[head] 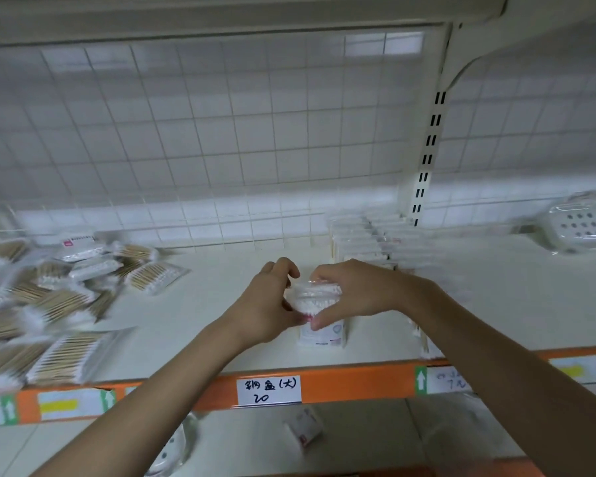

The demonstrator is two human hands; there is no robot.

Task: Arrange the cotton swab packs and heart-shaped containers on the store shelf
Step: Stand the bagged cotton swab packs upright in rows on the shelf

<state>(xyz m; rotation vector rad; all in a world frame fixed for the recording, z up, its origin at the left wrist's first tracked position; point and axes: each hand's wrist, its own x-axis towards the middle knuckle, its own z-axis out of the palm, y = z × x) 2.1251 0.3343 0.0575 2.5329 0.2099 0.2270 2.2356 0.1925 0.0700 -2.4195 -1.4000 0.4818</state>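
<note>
Head view: left hand (267, 301) and right hand (350, 292) both hold a clear cotton swab container (315, 297), fingers curled round its sides, mid-shelf just above the shelf (193, 304) surface. Likely setting it down; best lowered level, squared to the front edge. Loose swab packs (49, 304) heaped at left, tidy row of packs (365, 239) behind right. White wire grid backing (221, 132); orange price rail (341, 383) with a handwritten label (269, 390).
</note>
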